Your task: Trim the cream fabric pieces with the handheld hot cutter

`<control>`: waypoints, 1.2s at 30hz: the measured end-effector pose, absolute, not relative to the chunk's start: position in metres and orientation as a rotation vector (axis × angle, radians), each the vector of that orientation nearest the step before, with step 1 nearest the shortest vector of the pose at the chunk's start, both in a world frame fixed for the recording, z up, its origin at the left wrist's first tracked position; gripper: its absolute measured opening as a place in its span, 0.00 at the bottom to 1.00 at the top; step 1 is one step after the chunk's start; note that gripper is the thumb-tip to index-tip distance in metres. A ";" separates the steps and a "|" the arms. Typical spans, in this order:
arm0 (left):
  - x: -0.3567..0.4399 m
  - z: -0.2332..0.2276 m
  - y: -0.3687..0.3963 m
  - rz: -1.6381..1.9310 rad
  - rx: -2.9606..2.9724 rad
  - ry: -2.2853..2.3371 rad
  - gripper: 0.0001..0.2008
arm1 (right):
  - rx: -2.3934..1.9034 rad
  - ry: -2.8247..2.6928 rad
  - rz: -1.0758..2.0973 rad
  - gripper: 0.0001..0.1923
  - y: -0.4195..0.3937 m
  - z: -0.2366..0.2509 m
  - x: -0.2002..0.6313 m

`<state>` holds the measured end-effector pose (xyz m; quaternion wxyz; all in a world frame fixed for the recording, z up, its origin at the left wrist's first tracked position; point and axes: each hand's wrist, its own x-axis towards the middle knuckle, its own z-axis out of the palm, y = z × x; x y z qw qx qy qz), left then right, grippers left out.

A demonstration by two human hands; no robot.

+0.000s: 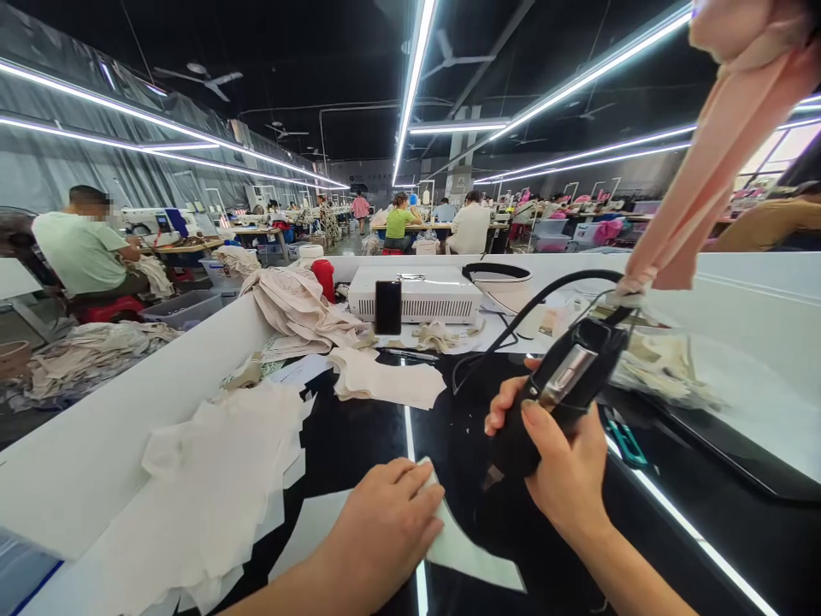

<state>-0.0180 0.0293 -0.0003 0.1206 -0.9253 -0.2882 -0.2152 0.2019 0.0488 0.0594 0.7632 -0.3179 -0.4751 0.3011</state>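
Note:
My right hand (564, 466) is shut on a black corded hand tool (558, 389) with a metal plate on its side, held tilted above the glossy black worktable (673, 522). Its black cable (532, 304) loops up and back toward the table's far side. My left hand (385, 522) lies flat, palm down, pressing a white cut fabric piece (468, 552) onto the table at the front. The two hands are about a hand's width apart.
Stacks of cream cut fabric (211, 479) lie at the left, more pieces (385, 376) behind. A white machine box (420, 295) with a black phone (388, 306), a red bottle (324, 278) and teal scissors (625, 441) stand around. Pink cloth (711, 145) hangs upper right. Seated workers (83, 248) fill the hall.

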 end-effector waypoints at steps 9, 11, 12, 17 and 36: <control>-0.013 0.007 0.019 -0.764 -2.713 -0.696 0.11 | -0.665 -1.053 0.674 0.19 0.027 0.059 0.209; -0.010 0.008 0.014 -0.812 -2.768 -0.627 0.11 | -0.658 -1.045 0.680 0.20 0.024 0.058 0.209; -0.009 0.008 0.012 -0.845 -2.796 -0.609 0.11 | -0.652 -1.045 0.683 0.20 0.023 0.058 0.209; -0.005 0.010 0.004 -0.886 -2.916 -0.564 0.10 | -0.638 -1.043 0.713 0.21 0.020 0.058 0.208; -0.006 0.003 0.003 -0.781 -2.943 -0.541 0.13 | -0.611 -1.040 0.748 0.23 0.002 0.061 0.206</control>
